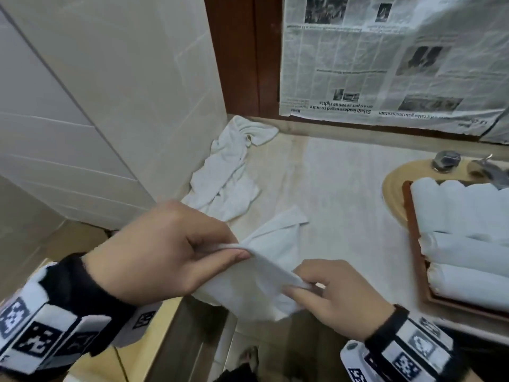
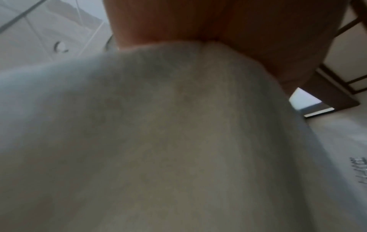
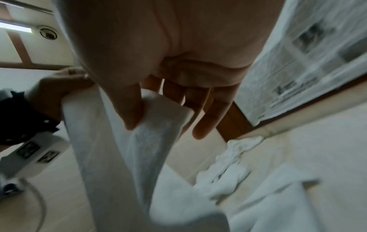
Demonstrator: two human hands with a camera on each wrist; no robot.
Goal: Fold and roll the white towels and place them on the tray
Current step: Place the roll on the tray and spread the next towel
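Observation:
A white towel (image 1: 264, 266) hangs stretched between both hands above the counter's near edge. My left hand (image 1: 220, 250) pinches one corner between thumb and fingers. My right hand (image 1: 305, 286) pinches the opposite corner lower down. The towel's far end lies on the counter. In the right wrist view the thumb (image 3: 131, 113) presses the towel (image 3: 155, 138) against the fingers. The left wrist view is filled by towel cloth (image 2: 168, 141) under the hand. A wooden tray (image 1: 416, 249) at right holds several rolled white towels (image 1: 465, 257).
A heap of loose white towels (image 1: 225, 172) lies against the tiled wall at the back left of the counter (image 1: 330, 188). A faucet (image 1: 446, 159) and sink rim sit behind the tray. Newspaper (image 1: 385, 59) covers the mirror.

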